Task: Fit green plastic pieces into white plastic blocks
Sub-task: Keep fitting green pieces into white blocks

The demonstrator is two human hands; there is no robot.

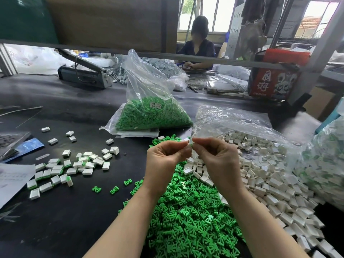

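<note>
on the left edge of the black worktop (78, 211) lies a white sheet of paper (13, 181). next to it is a loose group of finished blocks (61, 168), white with a green strip on one side, lying flat and close together. a few plain white blocks (70, 133) sit apart, further back. three single green bits (96, 189) lie alone on the worktop between the finished blocks and the big green pile.

in the middle, the left hand (163, 161) is lifted over the piles, with thumb and fingers pinched shut on a small white block (186, 139) at the tips. right beside it, touching, the right hand (217, 161) is pinched shut on a small green piece (192, 145). the two pieces meet between the fingertips. how far the green one is in, i cannot tell.

under the arms, by the near edge, is a big pile of green pieces (193, 216). behind the hands stands a clear bag (149, 101), full of more green ones.

to the right, a pile of white blocks (270, 179) spills out of an open clear bag (232, 120) and touches the green pile. at the right edge sits another bag with white and green parts (323, 157).
</note>
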